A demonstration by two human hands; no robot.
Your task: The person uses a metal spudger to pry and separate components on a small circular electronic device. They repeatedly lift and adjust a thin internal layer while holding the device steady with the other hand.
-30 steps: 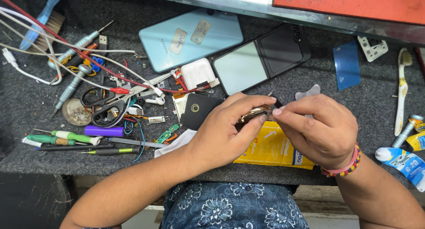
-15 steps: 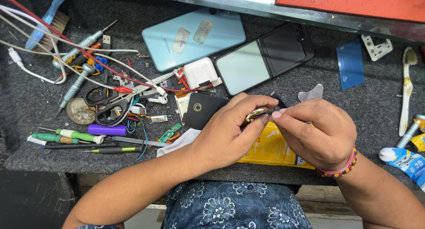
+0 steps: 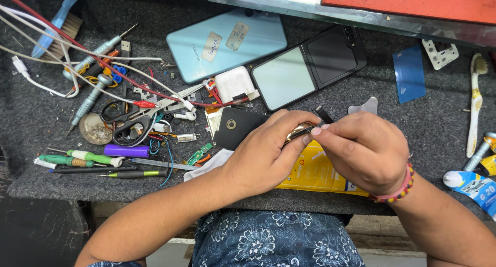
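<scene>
Seen from above, a person sits at a cluttered grey desk (image 3: pixel 449 127) and works on a small gold-coloured part (image 3: pixel 298 132) held between both hands just above the desk's near edge. The left hand (image 3: pixel 263 156) curls around the part, its grip closed with thumb and fingers wrapped over it, so only a sliver of gold shows. The right hand (image 3: pixel 364 151) meets it from the right with fingers pinched together at the part; a thin dark tool (image 3: pixel 324 114) sticks up beside its fingertips, though I cannot tell whether that hand holds it. Beneath the hands lies a yellow packet (image 3: pixel 312 174), and just left of them a black phone back cover (image 3: pixel 235 127). Farther back rest a pale blue phone (image 3: pixel 227 42), face down, and an opened flip phone (image 3: pixel 307 65). Scissors (image 3: pixel 129 125), screwdrivers (image 3: pixel 88 158) and loose wires (image 3: pixel 77 65) crowd the left side. The work looks like fine prying or fitting in mid-step; any further motion likely calls for a steady left hold and small, careful fingertip pressure.
</scene>
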